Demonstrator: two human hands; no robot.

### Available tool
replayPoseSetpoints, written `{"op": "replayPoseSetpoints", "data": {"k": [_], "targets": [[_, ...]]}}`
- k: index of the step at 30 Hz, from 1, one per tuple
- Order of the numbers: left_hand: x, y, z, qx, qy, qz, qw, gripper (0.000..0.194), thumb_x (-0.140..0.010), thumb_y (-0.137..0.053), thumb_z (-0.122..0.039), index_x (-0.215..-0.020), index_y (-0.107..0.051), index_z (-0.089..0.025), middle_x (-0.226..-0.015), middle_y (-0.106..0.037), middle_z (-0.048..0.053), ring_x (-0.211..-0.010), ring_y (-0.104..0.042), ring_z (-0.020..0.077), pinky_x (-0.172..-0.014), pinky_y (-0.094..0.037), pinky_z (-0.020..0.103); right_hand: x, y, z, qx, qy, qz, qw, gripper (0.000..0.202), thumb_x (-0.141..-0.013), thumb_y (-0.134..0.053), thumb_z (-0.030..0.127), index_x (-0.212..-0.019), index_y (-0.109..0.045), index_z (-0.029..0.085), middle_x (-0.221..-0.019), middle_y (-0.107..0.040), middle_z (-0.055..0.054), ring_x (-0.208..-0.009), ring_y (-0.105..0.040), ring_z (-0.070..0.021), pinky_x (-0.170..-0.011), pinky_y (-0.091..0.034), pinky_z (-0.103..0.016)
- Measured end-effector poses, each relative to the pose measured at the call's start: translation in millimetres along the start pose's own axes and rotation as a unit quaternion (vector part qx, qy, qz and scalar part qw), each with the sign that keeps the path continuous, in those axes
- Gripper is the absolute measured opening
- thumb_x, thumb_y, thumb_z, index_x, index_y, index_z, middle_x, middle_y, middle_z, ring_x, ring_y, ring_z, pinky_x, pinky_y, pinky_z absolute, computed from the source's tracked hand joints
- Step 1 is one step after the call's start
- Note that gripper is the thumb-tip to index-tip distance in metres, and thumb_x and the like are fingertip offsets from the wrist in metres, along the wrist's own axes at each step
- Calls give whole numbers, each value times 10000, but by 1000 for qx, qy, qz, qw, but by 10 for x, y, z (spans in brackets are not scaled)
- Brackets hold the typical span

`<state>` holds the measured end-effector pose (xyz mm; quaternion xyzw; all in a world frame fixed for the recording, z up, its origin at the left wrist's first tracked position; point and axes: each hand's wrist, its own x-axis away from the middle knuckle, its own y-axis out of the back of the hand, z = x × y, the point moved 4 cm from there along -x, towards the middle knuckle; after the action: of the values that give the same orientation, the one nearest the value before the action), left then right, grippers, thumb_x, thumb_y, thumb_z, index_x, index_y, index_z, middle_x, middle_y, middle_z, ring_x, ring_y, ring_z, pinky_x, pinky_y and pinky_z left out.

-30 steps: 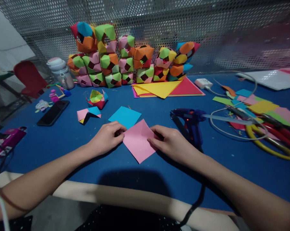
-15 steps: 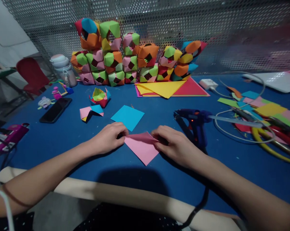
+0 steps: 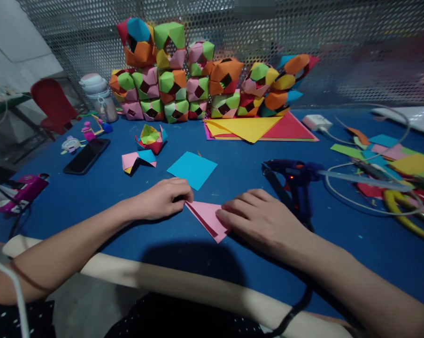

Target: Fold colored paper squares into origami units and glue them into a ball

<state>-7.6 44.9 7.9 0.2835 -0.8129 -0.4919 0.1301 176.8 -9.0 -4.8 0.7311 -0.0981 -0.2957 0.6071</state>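
A pink paper sheet (image 3: 206,217) lies on the blue table in front of me, doubled over into a triangle with its tip towards me. The upper layer's point falls slightly short of the lower one. My left hand (image 3: 171,199) pinches its left corner between thumb and curled fingers. Over the right part rests my right hand (image 3: 256,218), fingers bent and pressing the paper down, with the right corner hidden beneath. Just beyond both hands lies a flat blue paper square (image 3: 193,169). A folded pink, blue and yellow paper piece (image 3: 130,161) sits further left.
Stacked folded-paper balls (image 3: 171,87) line the back, with paper sheets (image 3: 296,129) before them. A glue gun (image 3: 298,171) stands right of my right hand, its orange light lit. Paper scraps (image 3: 409,164) and yellow-handled scissors (image 3: 397,211) lie far right; a phone (image 3: 87,157) lies left.
The pink paper's far corner has come down towards me, folding the sheet into a triangle. My right hand has moved from gripping the edge to pressing on top. The view has shifted slightly.
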Motion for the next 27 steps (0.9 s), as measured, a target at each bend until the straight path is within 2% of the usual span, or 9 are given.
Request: {"op": "replayPoseSetpoints", "data": {"k": [3,10,18,27], "targets": [[4,7,-4,3,-3,3,1000,187,-782,-465,-41,-846,-593,-161,-857,-582,27,-840,-531,136,-756,-415,255,2,10,28,27,11,0,1000,240,-928,-387,175,-905,-626,174,-882,-645,-87,-770,-499,-185,-723,-314,-355],[18,22,-4,-15,-6,14,1000,173,-783,-473,-49,-854,-586,-159,-845,-581,24,-834,-523,138,-753,-408,256,-15,67,77,10,23,-28,999,297,-931,-351,135,-855,-638,144,-908,-642,-102,-827,-490,-197,-713,-320,-340],[12,33,-15,-21,-8,26,999,182,-789,-457,-60,-857,-588,-166,-850,-581,31,-852,-528,146,-764,-413,269,-12,43,73,15,33,5,999,325,-931,-333,125,-855,-648,152,-781,-622,-86,-726,-461,-178,-668,-302,-337],[3,32,3,-24,-3,29,999,178,-797,-455,-85,-870,-590,-174,-872,-586,35,-870,-531,151,-772,-418,272,3,28,64,2,30,19,999,327,-931,-324,133,-895,-649,156,-801,-628,-88,-729,-460,-182,-683,-302,-347]]}}
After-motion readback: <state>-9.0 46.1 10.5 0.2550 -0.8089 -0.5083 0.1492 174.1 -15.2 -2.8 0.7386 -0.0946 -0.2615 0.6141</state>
